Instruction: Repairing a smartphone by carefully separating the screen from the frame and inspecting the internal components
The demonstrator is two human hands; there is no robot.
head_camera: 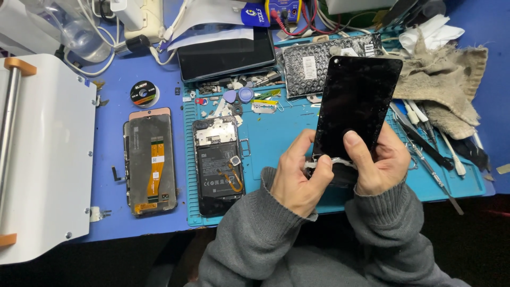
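Note:
A black phone screen panel [357,101] stands tilted upright above the blue work mat [287,138]. My right hand [378,162] grips its lower right edge, thumb pressed on the glass. My left hand [297,178] pinches the panel's bottom left corner, where a strip of whitish film or tape [333,162] peels away. Both wrists wear grey knitted sleeves.
An opened phone body [218,165] with an orange flex cable lies on the mat's left part. A loose display back [150,162] lies beside it. A dark tablet [227,53], bubble-wrap bag [313,61], rag [449,79], screwdrivers and tweezers [425,143] surround. A white machine [45,154] fills the left.

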